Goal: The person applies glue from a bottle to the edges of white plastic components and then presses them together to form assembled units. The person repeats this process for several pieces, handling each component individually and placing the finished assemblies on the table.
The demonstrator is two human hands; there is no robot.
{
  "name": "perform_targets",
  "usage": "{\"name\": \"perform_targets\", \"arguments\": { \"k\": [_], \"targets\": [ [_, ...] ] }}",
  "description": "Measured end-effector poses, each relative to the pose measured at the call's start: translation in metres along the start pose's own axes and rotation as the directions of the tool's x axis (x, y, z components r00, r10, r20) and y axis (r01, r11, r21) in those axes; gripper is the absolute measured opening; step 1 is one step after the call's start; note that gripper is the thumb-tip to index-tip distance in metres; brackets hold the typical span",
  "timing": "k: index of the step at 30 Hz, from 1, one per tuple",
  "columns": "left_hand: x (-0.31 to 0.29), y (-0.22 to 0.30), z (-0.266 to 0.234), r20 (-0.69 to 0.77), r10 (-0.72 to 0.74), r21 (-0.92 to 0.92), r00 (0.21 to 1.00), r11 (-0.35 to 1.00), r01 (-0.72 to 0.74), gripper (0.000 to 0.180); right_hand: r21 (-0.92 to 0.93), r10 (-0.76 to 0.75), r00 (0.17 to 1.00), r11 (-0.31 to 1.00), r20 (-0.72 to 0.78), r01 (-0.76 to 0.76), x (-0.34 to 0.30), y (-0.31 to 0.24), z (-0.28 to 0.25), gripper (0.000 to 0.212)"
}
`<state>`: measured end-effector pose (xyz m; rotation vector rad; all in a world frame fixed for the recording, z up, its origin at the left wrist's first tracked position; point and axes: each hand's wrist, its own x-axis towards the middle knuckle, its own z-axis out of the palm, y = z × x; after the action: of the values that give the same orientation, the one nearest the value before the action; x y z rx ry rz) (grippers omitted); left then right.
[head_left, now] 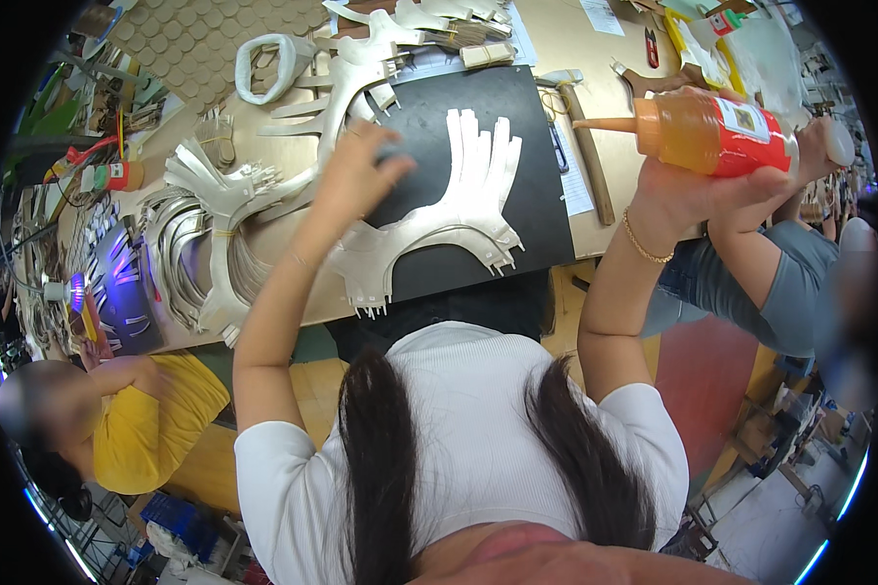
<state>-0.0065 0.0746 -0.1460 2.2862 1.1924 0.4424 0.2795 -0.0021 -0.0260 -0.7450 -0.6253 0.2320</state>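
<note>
Right hand (691, 187) wraps bottle (691, 136) sideways, likely keeping nozzle (607, 125) fed; left hand (364, 175) half-open, seemingly empty, near pale cutout (446, 211).

Single head-worn fisheye view, facing steeply downward at close range from above the wearer's white top (468, 400); both hands (361, 174) and the desk (610, 63) lie within its field.

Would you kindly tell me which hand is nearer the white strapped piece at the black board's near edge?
Left. The left hand is just left of the long straps on the white piece; the right hand, farther to the right, holds an orange squeeze bottle.
</note>
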Motion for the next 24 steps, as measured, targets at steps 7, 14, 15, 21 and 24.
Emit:
{"name": "perform_targets", "arguments": {
  "k": [7,14,15,21,24],
  "targets": [
    [-0.078,0.038,-0.016,0.285,-0.079,0.133,0.955,0.99,0.042,0.066,-0.051,0.18,0.975,0.983,0.129,-0.175,-0.011,-0.007,-0.016,0.072],
    [-0.107,0.041,0.02,0.026,-0.027,0.249,0.999,0.968,0.02,0.057,0.128,0.677,0.689,0.683,0.258,-0.719,-0.043,0.032,-0.012,0.066],
    [-0.104,0.039,0.026,0.02,-0.006,0.234,1.0,0.972,0.001,0.055,0.095,0.7,0.636,0.645,0.326,-0.758,-0.051,0.037,-0.01,0.064],
    [-0.091,0.041,0.038,0.161,0.028,0.215,0.987,0.975,-0.062,0.039,0.062,0.705,0.619,0.641,0.346,-0.765,-0.061,0.034,-0.01,0.059],
    [-0.088,0.055,0.04,0.27,0.075,0.185,0.96,0.974,-0.128,0.036,0.098,0.713,0.645,0.646,0.274,-0.757,-0.05,0.026,-0.018,0.058]
  ]
}}
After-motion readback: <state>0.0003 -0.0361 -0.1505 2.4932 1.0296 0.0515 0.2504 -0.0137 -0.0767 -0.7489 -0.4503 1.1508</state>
